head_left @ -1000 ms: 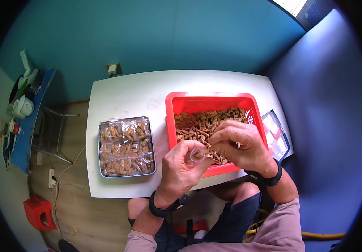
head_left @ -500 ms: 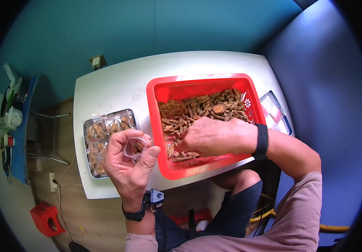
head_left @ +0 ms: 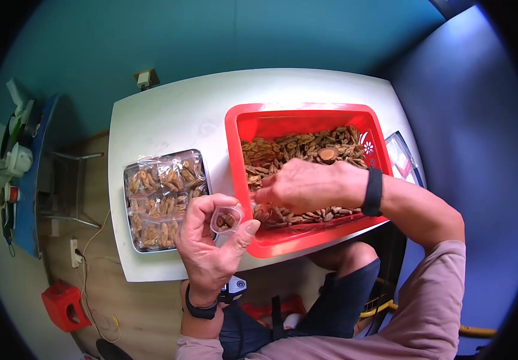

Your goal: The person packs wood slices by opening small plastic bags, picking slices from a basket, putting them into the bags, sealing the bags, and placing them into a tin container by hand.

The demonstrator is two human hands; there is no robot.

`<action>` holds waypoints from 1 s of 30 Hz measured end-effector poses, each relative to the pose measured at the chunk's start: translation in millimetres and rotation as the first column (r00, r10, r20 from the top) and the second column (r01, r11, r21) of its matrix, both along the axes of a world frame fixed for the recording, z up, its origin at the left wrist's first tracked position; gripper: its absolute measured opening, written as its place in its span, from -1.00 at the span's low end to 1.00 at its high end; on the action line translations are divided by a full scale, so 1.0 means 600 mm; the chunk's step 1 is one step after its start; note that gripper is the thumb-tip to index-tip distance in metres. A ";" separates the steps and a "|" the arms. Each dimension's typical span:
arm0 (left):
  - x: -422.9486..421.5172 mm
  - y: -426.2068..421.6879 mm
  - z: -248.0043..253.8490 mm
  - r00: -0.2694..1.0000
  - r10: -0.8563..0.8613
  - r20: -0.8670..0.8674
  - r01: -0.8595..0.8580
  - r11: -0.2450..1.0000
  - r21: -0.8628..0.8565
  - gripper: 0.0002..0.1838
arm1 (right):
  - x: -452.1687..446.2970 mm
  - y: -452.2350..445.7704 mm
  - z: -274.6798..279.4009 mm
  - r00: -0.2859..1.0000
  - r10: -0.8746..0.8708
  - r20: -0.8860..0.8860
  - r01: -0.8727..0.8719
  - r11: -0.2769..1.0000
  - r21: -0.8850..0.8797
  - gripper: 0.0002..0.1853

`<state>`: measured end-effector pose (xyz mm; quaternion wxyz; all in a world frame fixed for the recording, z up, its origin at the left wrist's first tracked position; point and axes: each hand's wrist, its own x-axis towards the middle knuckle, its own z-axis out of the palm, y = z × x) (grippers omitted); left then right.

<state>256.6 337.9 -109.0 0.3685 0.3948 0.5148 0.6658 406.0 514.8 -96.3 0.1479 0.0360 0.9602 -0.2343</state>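
My left hand [head_left: 214,240] holds a small clear bag [head_left: 226,220] with its mouth spread open and a few brown dried slices inside. It is between the tray and the basket. A red basket [head_left: 307,108] holds a heap of brown dried slices [head_left: 307,144]. My right hand [head_left: 301,183] reaches into the basket at its left part, palm down, its fingertips among the slices and mostly hidden. One larger round slice [head_left: 328,154] lies on the heap. To the left, a metal tray [head_left: 205,165] is filled with small zip bags [head_left: 166,201] of slices.
A white table [head_left: 175,120] carries these things. Right of the basket lies a case [head_left: 402,157] with clear bags. At the far left a blue table [head_left: 36,186] bears bowls; below it are a red stool [head_left: 65,306] and a power strip [head_left: 75,252].
My right hand has moved from beside the small bag down into the basket. My left hand has shifted left with the bag, then slightly back right. The view has shifted too.
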 end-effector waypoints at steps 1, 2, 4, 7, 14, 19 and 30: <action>-0.001 0.001 -0.001 1.000 0.007 0.008 -0.007 1.000 0.000 -0.58 | 0.007 0.003 0.020 0.999 -0.007 -0.053 0.009 0.999 0.036 -0.71; -0.002 0.002 -0.002 1.000 0.004 0.010 -0.004 1.000 -0.004 -0.58 | 0.014 0.006 0.032 0.999 -0.010 -0.051 0.012 0.999 0.033 -0.71; -0.003 0.005 -0.004 0.999 0.018 0.026 -0.018 1.000 -0.004 -0.57 | 0.028 0.011 0.049 1.000 -0.017 -0.008 0.018 0.993 0.119 -0.77; -0.002 0.004 -0.006 0.999 0.027 0.024 -0.028 1.000 0.007 -0.57 | 0.054 0.015 0.051 0.999 -0.008 0.035 0.002 0.986 0.168 -0.84; 0.001 0.005 -0.010 1.000 0.024 0.011 -0.025 1.000 0.014 -0.56 | 0.066 0.000 0.000 0.986 0.040 0.160 -0.077 0.969 0.234 -0.90; 0.007 0.006 -0.008 0.999 0.042 -0.014 -0.041 0.998 0.041 -0.58 | 0.055 0.003 -0.014 0.984 0.051 0.172 -0.095 0.961 0.258 -0.86; 0.012 0.008 -0.014 0.986 0.087 -0.144 -0.082 0.996 0.045 -0.64 | 0.051 -0.006 -0.038 0.993 -0.085 0.079 0.066 0.974 0.215 -0.73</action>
